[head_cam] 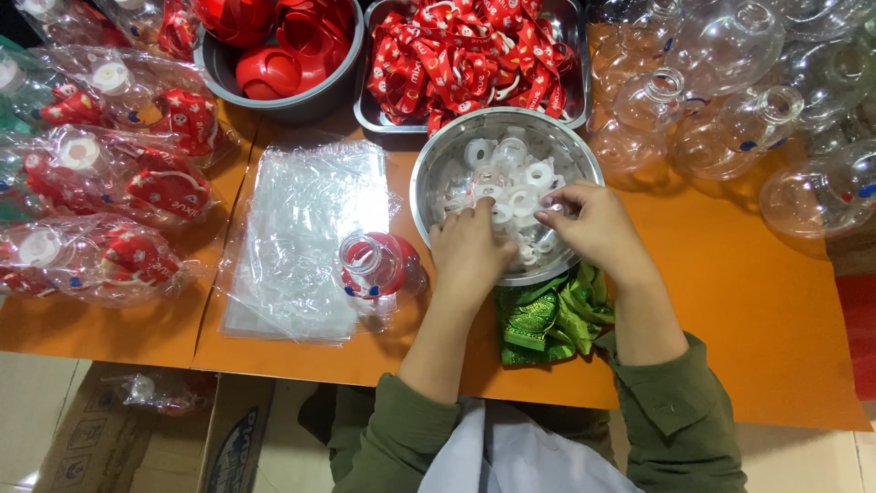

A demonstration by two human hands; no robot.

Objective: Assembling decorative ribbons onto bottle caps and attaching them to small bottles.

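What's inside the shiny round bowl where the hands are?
The metal bowl holds lots of small clear and white plastic rings. The left hand and right hand cover some, so the pieces under them stay hidden.

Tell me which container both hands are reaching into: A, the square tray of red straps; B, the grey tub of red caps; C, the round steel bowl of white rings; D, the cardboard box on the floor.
C: the left hand and right hand are both inside the round steel bowl, fingers on the white rings.
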